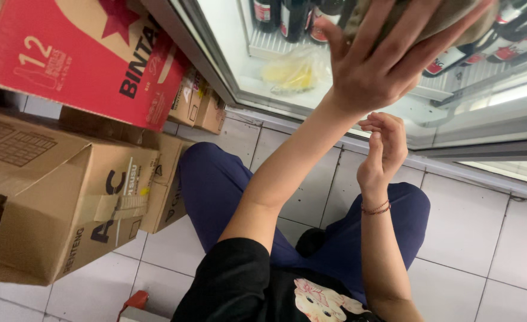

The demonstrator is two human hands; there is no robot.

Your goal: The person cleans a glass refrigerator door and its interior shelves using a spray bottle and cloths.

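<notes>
My left hand [382,59] reaches up into the open fridge, fingers spread around a brownish rounded thing [448,15] that the top edge of the frame mostly cuts off; I cannot tell what it is. My right hand [382,149], with a red string bracelet on its wrist, hangs just below the left one with its fingers loosely curled and nothing in it. Dark bottles with red labels [293,18] stand on the white wire shelf [263,43], and more lie at the right [502,48]. A clear bag with something yellow in it [293,71] lies on the fridge floor.
Brown cardboard boxes [66,203] are stacked at the left on the white tiled floor [472,232], with a red carton [78,53] on top. The fridge's metal frame [215,65] runs diagonally. My knees in dark blue trousers [215,179] are close to it.
</notes>
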